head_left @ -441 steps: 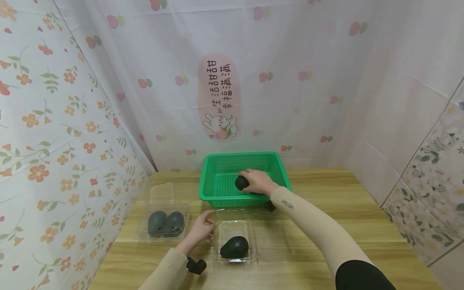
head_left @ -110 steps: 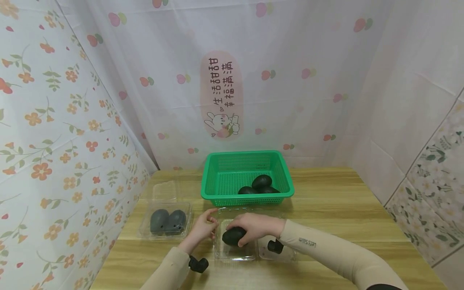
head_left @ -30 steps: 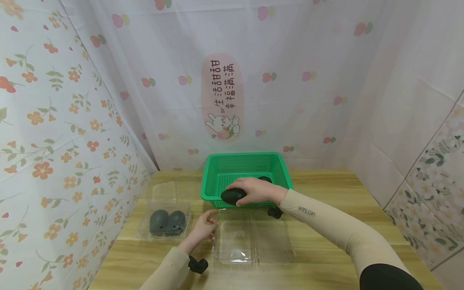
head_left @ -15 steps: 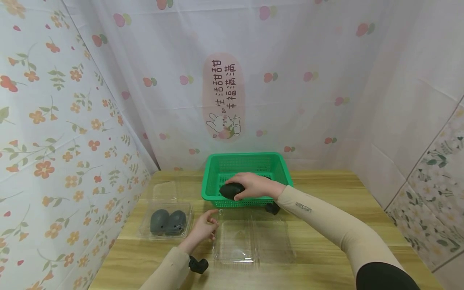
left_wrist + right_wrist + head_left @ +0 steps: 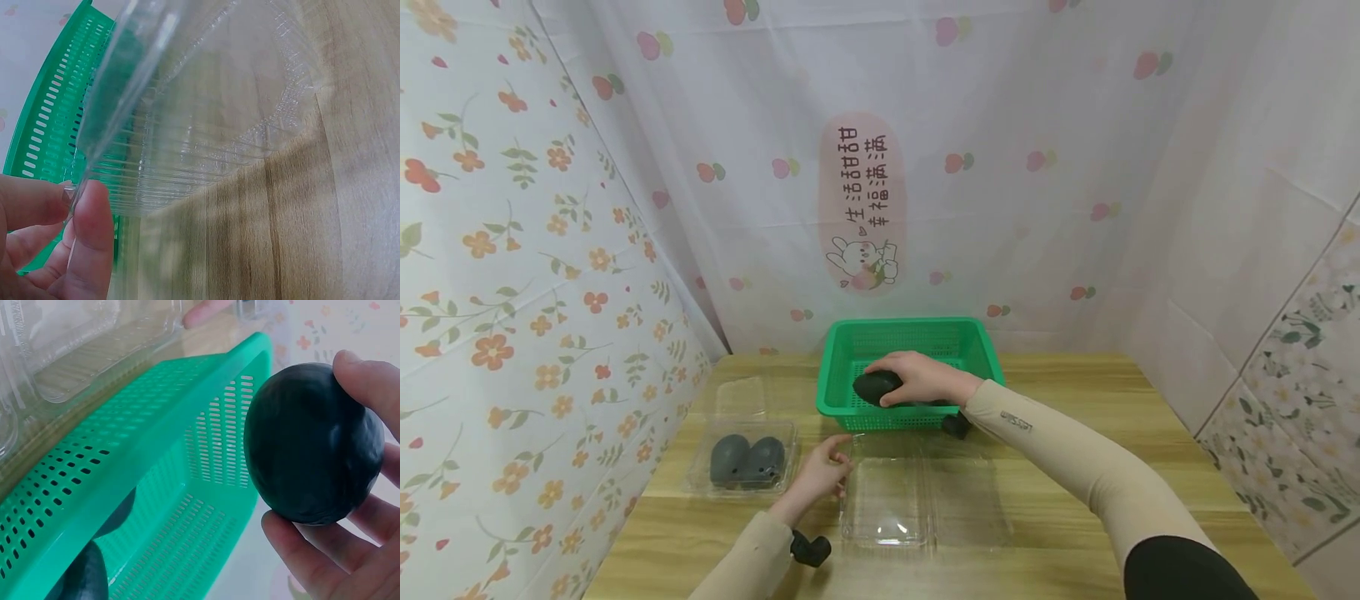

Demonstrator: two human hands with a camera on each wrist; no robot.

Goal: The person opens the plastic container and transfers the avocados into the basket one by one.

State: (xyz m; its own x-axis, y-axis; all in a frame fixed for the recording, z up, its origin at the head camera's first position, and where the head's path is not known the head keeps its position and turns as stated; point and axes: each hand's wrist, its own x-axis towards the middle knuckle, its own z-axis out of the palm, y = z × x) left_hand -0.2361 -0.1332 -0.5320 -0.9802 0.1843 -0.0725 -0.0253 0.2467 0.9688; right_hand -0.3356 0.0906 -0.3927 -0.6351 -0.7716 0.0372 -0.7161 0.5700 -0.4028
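My right hand [image 5: 928, 379] grips a dark, egg-shaped avocado [image 5: 876, 387] above the left part of the green perforated basket [image 5: 825, 387]. Fingers and thumb wrap its sides in the right wrist view, where other dark avocados [image 5: 84, 572] lie partly hidden behind the basket's rim. My left hand [image 5: 818, 477] stays at the left edge of a clear plastic clamshell box [image 5: 886, 496], which lies opened flat before the basket. Thumb and a finger pinch the rim of that box in the left wrist view.
A second clear box [image 5: 697, 479] at the left holds two dark avocados [image 5: 730, 458]; its lid stands up behind. The wooden table [image 5: 1075, 433] meets hanging patterned cloth [image 5: 760, 250] at the back and sides. Black wrist devices [image 5: 810, 548] sit on both wrists.
The right hand has lifted an avocado out of the opened box and carried it back over the basket, drifting slightly left and away. The left hand has kept its place at the box edge.
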